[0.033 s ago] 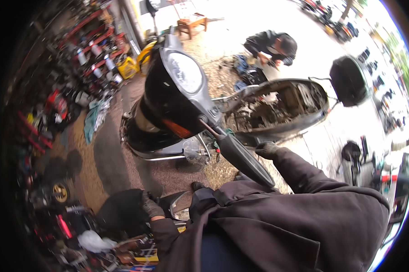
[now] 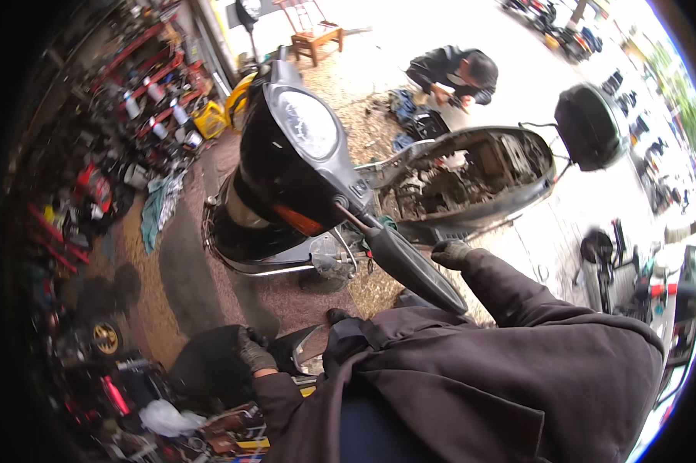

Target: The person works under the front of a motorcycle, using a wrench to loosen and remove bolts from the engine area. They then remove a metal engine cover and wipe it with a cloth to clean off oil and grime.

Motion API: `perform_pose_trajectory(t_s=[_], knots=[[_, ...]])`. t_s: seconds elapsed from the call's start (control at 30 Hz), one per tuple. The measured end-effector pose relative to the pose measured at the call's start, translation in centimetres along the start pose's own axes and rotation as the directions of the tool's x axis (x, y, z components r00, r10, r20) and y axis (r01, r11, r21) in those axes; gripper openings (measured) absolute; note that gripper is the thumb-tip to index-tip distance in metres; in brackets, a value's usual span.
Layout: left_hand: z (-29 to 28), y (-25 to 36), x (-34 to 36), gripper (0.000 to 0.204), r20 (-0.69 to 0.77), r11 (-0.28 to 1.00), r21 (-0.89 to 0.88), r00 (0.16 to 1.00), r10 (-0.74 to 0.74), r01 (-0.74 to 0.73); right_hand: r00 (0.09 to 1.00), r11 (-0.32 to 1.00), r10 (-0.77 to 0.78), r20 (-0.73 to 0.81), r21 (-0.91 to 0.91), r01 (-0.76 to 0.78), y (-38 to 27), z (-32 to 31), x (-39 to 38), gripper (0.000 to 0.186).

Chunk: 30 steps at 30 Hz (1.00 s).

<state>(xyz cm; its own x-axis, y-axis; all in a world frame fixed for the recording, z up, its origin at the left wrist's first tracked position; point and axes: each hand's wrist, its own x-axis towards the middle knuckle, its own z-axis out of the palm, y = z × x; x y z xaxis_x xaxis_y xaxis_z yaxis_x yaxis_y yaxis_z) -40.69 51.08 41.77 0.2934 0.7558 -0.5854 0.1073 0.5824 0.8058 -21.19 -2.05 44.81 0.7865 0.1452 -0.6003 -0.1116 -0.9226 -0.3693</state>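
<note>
Scooter (image 2: 275,166), black, stands on the mottled floor (image 2: 278,297) just in front of the wearer, headlight end toward the wearer's left, rear end toward the right. 2 hands in use, both gloved.

Left hand (image 2: 253,351): on the near side of the scooter, apart from it, below the headlight end. Fingers closed over the edge of a black piece (image 2: 209,366), broad and rounded, held low beside the wearer's legs.

Right hand (image 2: 451,253): at the scooter's near side, just beside the dark lower bodywork. Fingers bent and drawn together; cannot tell whether they grip anything or touch the bodywork.

Scooter details: 1 clear headlight (image 2: 308,123) and 1 orange lamp (image 2: 296,220) at the front. 1 dark mirror (image 2: 417,266) juts from the near side, tilted toward the wearer. Middle bay (image 2: 460,177) uncovered, grimy parts exposed within. 1 black case (image 2: 591,127) at the rear end.

Surroundings: 1 co-worker (image 2: 444,69) crouches on the scooter's far side, hands together; what they hold is too small to tell. 1 wooden chair (image 2: 317,38) beyond the headlight end, far side. Left of the scooter: 1 yellow container (image 2: 211,121), 1 pale green cloth (image 2: 159,208), 1 wheel with a gold-coloured hub (image 2: 105,338). White plastic bag (image 2: 168,419) lies nearer the wearer than the scooter, among clutter.
</note>
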Motion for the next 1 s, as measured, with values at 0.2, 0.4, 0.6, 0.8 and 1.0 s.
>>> perform_pose_trajectory(t_s=[0.2, 0.4, 0.6, 0.8, 1.0], knots=[[1.2, 6.5, 1.3, 0.018, 0.116, 0.969, 0.112, 0.971, 0.208, -0.221, 0.992, 0.997, 0.011, 0.127, 0.076, -0.021, -0.4, 4.1, -0.8, 0.040], [3.4, 8.3, 0.0, 0.014, 0.077, 0.981, 0.125, 0.987, 0.139, -0.148, 0.982, 0.965, 0.184, 0.044, 0.181, -0.189, 1.1, 7.9, -1.0, 0.041], [2.6, 10.3, 5.6, 0.019, 0.089, 0.980, 0.121, 0.985, 0.149, -0.159, 0.996, 0.944, 0.093, -0.015, 0.319, -0.084, 0.3, 12.9, -2.1, 0.028], [1.2, 14.5, 18.9, 0.013, 0.183, 0.973, 0.041, 0.959, 0.216, -0.227, 0.858, 0.747, 0.379, 0.348, 0.433, -0.505, -9.2, 16.9, 2.5, 0.018], [-8.0, 24.7, 29.9, 0.004, -0.024, 0.995, 0.025, 0.995, 0.097, -0.096, 0.770, 0.674, -0.323, 0.551, -0.437, 0.595, -28.9, 20.2, 11.6, 0.030]])
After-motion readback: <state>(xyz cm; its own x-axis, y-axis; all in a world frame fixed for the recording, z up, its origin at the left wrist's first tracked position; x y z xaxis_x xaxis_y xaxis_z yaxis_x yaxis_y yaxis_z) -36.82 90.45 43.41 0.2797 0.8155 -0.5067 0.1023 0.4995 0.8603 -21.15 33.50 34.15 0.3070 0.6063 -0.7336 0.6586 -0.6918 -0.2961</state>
